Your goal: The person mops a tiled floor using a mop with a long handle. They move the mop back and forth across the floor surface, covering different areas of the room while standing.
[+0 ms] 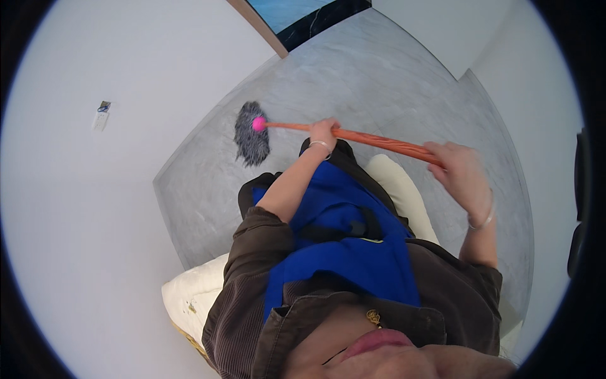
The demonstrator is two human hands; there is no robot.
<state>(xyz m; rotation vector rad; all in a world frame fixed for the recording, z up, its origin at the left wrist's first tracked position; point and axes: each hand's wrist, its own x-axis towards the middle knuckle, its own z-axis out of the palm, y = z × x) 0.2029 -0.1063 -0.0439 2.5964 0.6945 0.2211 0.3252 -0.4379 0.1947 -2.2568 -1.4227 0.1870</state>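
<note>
A mop with a fluffy dark grey head [252, 144] lies on the floor at the left, close to the wall. Its orange wood-grain handle [385, 143] runs from a pink joint [259, 124] across in front of me to the right. My left hand [323, 134] is closed round the handle's lower part. Farther up, near the handle's end, my right hand [464, 177] is wrapped round it, slightly blurred. Both wrists carry bracelets, and I wear a blue apron [334, 243] over a brown jacket.
Grey marbled floor [353, 69] stretches ahead. A white wall [126, 189] with a socket plate [100, 120] stands at the left. A wooden door frame [262, 25] and dark threshold [322, 26] are at the far side. Cream padded pieces [196, 287] lie beside and behind me.
</note>
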